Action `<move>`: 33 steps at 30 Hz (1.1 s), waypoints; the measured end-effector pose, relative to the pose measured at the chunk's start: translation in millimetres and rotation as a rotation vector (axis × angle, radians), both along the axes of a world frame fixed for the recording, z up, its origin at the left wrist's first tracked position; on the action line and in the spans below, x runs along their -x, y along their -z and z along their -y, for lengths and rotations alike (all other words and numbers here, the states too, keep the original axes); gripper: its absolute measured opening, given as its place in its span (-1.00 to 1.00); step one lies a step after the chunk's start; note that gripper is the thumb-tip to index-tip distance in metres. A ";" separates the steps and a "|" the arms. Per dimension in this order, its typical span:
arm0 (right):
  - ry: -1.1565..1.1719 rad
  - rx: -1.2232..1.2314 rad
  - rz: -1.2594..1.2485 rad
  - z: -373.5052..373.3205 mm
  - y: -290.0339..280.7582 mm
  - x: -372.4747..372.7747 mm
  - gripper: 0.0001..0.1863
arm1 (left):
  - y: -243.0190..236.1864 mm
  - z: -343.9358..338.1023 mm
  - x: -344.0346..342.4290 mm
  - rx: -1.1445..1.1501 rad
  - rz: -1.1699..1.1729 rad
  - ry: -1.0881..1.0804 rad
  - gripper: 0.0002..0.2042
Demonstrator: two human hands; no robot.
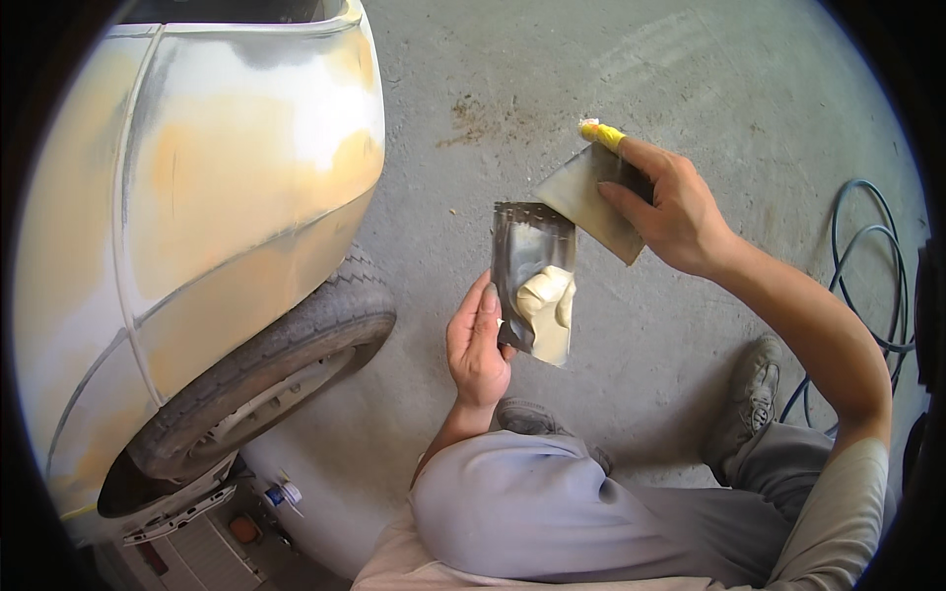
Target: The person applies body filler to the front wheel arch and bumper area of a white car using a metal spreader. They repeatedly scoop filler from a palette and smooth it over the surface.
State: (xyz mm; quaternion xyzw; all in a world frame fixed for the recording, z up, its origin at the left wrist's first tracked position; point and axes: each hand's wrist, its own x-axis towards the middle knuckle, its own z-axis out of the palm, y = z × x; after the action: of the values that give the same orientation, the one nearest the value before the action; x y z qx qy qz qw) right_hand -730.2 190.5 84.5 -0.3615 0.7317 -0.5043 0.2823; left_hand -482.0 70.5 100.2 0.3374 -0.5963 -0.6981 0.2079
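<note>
A grey concrete floor (pixel 424 108), scuffed and marked with a brownish stain, spread beneath the work. The left hand (pixel 480 345) was closed on the side edge of a dark, flat plate (pixel 508 258), the thumb lying along its face, and a thick lump of cream-coloured paste (pixel 545 300) covered much of the plate's lower right part. The right hand (pixel 680 212) gripped a thin, greyish spreader (pixel 589 200) between thumb and fingers, one fingertip wrapped in a yellow covering (pixel 605 136). The spreader sat tilted above and to the right of the plate, its left corner overlapping the plate's top edge in the view — whether the two touched, I cannot tell. Below the hands came grey trousers (pixel 532 492) and a dark, worn shoe (pixel 757 389). To the left stood a car body (pixel 246 158), patched in white, grey and yellowish tan, with a tyre (pixel 340 313) under its lower edge; farther down lay a blue-and-white container (pixel 284 492). At far right, a dark hose (pixel 901 266) lay in loose loops.
</note>
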 end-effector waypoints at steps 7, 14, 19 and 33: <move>-0.131 0.028 0.128 -10.4 20.0 -31.1 -0.79 | -4.9 -0.1 45.0 -0.074 0.162 0.109 -0.58; -0.147 0.149 0.568 -34.3 4.5 -32.7 -0.77 | 16.2 16.0 58.9 0.042 0.030 -0.164 -0.66; -0.072 0.724 -0.112 -9.8 -33.6 -20.2 -0.60 | 11.9 8.3 65.8 -0.144 -0.026 -0.065 -0.61; -0.247 0.557 -0.492 -92.1 -201.7 71.3 -0.53 | -214.9 -62.1 143.0 -0.895 -0.269 -0.006 -0.51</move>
State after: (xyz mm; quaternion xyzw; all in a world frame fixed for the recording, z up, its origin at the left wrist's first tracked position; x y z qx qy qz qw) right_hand -801.5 282.6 286.3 -0.6196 0.5637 -0.5441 0.0478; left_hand -625.0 132.5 315.2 0.3023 -0.2033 -0.9236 0.1193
